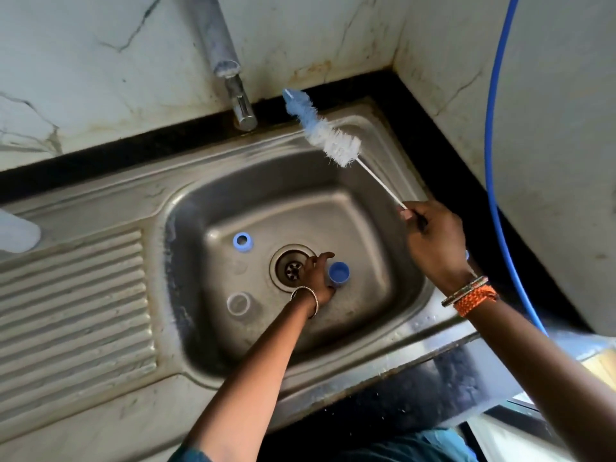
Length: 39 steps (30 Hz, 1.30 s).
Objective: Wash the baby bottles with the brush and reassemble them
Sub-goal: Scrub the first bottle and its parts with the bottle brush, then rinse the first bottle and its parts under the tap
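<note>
My right hand (435, 241) grips the thin white handle of the bottle brush (328, 136), whose blue and white bristle head points up toward the tap. My left hand (318, 273) reaches down into the steel sink (186, 201) beside the drain and holds a baby bottle with a blue end (339, 272). A blue screw ring (242, 241) lies on the sink floor left of the drain. A clear bottle (238, 304) stands in the sink in front of that ring.
The tap (241, 105) stands at the sink's back edge under a grey spout. A ribbed draining board (73, 315) lies to the left, with a white object (16, 233) at its far edge. A blue hose (493, 161) hangs along the right wall.
</note>
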Each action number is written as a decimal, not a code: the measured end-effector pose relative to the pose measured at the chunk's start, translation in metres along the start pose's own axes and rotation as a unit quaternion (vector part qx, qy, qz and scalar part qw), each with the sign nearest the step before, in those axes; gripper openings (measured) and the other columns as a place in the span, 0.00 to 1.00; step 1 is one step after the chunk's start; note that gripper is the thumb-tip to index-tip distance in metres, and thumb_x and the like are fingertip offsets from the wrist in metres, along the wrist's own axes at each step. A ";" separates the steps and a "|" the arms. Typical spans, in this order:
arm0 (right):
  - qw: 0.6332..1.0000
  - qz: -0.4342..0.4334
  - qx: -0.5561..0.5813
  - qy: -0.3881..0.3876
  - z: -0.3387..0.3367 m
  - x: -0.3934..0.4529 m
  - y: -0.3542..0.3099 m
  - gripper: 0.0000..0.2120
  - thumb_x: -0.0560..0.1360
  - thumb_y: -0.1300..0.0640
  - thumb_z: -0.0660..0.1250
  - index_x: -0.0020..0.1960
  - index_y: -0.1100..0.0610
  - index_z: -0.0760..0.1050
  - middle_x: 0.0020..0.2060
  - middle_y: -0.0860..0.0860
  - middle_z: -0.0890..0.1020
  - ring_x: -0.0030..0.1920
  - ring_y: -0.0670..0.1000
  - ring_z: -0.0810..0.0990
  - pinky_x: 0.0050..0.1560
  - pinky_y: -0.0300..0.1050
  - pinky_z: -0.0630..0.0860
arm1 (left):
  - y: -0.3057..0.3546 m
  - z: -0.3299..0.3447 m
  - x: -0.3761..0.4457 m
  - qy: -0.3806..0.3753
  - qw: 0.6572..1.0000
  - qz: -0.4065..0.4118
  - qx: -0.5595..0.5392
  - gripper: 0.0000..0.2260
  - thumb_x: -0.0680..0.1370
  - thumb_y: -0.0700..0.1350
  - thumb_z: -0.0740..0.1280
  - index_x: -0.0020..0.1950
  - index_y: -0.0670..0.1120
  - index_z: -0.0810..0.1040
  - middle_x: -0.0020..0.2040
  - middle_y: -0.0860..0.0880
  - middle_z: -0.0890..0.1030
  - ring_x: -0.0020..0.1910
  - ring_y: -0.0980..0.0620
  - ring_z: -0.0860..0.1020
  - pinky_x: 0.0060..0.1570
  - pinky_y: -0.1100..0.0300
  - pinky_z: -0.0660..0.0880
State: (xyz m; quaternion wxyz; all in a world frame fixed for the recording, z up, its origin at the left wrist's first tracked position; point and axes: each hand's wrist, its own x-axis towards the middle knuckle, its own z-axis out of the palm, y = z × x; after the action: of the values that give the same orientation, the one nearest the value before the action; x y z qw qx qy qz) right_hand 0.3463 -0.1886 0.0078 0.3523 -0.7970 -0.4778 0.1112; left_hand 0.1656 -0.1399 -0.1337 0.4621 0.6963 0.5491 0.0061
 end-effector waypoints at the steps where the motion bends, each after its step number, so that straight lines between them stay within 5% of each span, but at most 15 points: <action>1: 1.000 -0.007 -0.007 0.011 -0.002 -0.001 0.001 0.09 0.76 0.63 0.63 0.51 0.60 0.81 0.42 0.57 0.80 0.44 0.57 0.78 0.45 0.50 0.75 | 0.003 -0.005 -0.002 -0.016 1.000 -0.005 -0.001 0.33 0.71 0.32 0.65 0.73 0.53 0.62 0.69 0.44 0.63 0.68 0.43 0.64 0.65 0.55 0.65; 5: 0.996 0.004 -0.085 0.036 -0.014 -0.002 0.023 0.12 0.72 0.68 0.59 0.50 0.64 0.79 0.43 0.61 0.77 0.44 0.62 0.76 0.43 0.49 0.70 | 0.025 -0.026 -0.009 0.045 0.997 -0.009 -0.062 0.34 0.71 0.32 0.65 0.74 0.51 0.59 0.64 0.43 0.66 0.62 0.44 0.70 0.55 0.60 0.69; 9: 0.980 0.067 -0.174 0.068 -0.025 -0.002 0.047 0.13 0.70 0.61 0.55 0.48 0.60 0.76 0.48 0.64 0.75 0.50 0.66 0.72 0.53 0.55 0.68 | 0.061 -0.046 -0.011 0.123 0.983 0.047 -0.125 0.30 0.72 0.30 0.61 0.73 0.44 0.61 0.64 0.40 0.66 0.61 0.44 0.71 0.57 0.54 0.73; 14: 0.954 0.119 -0.261 0.083 -0.031 -0.007 0.060 0.09 0.73 0.64 0.60 0.51 0.63 0.77 0.52 0.64 0.75 0.55 0.65 0.70 0.54 0.57 0.66 | 0.098 -0.063 -0.022 0.116 0.976 0.098 -0.155 0.22 0.74 0.31 0.60 0.67 0.42 0.66 0.57 0.43 0.72 0.48 0.49 0.73 0.41 0.60 0.70; 18: 0.941 0.158 -0.293 0.067 -0.033 -0.010 0.061 0.12 0.74 0.59 0.61 0.55 0.60 0.77 0.55 0.62 0.73 0.58 0.64 0.69 0.57 0.57 0.64 | 0.094 -0.071 -0.033 0.125 0.966 0.110 -0.197 0.21 0.75 0.32 0.61 0.67 0.43 0.65 0.56 0.46 0.71 0.45 0.50 0.73 0.43 0.53 0.75; 21: 0.932 0.169 -0.314 0.061 -0.035 -0.011 0.056 0.13 0.73 0.61 0.62 0.56 0.62 0.75 0.55 0.62 0.72 0.58 0.63 0.69 0.56 0.57 0.65 | 0.078 -0.081 -0.044 0.136 0.957 0.097 -0.237 0.19 0.75 0.31 0.61 0.64 0.44 0.67 0.54 0.48 0.71 0.40 0.54 0.73 0.34 0.60 0.75; 27: 0.950 0.058 -0.291 0.094 -0.021 -0.033 0.015 0.23 0.64 0.62 0.65 0.60 0.63 0.72 0.55 0.63 0.73 0.58 0.64 0.69 0.60 0.62 0.62 | 0.047 -0.112 -0.066 0.175 0.929 0.094 -0.314 0.12 0.77 0.31 0.60 0.53 0.47 0.72 0.47 0.52 0.75 0.38 0.57 0.76 0.27 0.68 0.74; 29: 0.963 -0.043 -0.263 0.045 -0.005 -0.045 -0.012 0.26 0.63 0.62 0.65 0.62 0.60 0.72 0.57 0.60 0.73 0.60 0.63 0.69 0.62 0.61 0.61 | 0.033 -0.124 -0.072 0.191 0.923 0.087 -0.321 0.13 0.78 0.32 0.59 0.48 0.50 0.73 0.46 0.52 0.76 0.38 0.56 0.76 0.27 0.68 0.75; 32: 0.945 -0.229 -0.183 -0.142 0.037 -0.062 -0.060 0.25 0.68 0.60 0.63 0.66 0.56 0.72 0.60 0.57 0.73 0.61 0.59 0.70 0.61 0.54 0.67 | 0.003 -0.147 -0.088 0.253 0.910 0.041 -0.326 0.15 0.77 0.31 0.59 0.44 0.52 0.73 0.44 0.53 0.76 0.36 0.58 0.76 0.26 0.68 0.74; 35: 0.864 -0.347 -0.154 -0.330 0.094 -0.075 -0.094 0.26 0.74 0.55 0.64 0.71 0.54 0.66 0.65 0.57 0.70 0.63 0.59 0.69 0.61 0.54 0.71 | -0.027 -0.163 -0.102 0.292 0.903 -0.007 -0.317 0.17 0.76 0.29 0.58 0.42 0.52 0.72 0.42 0.53 0.76 0.33 0.60 0.75 0.30 0.63 0.72; 39: 0.771 -0.349 -0.215 -0.487 0.162 -0.089 -0.113 0.35 0.74 0.47 0.69 0.76 0.51 0.58 0.72 0.62 0.61 0.68 0.64 0.65 0.66 0.56 0.67 | -0.053 -0.170 -0.116 0.298 0.899 -0.046 -0.319 0.18 0.75 0.28 0.57 0.42 0.51 0.71 0.40 0.52 0.75 0.34 0.57 0.72 0.33 0.62 0.71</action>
State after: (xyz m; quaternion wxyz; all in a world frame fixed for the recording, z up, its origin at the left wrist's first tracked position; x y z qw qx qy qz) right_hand 0.1396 -0.1560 -0.0488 -0.0940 -0.4694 -0.8421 0.2483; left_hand -0.0083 -0.1232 -0.0130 0.4736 0.4511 0.6615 0.3667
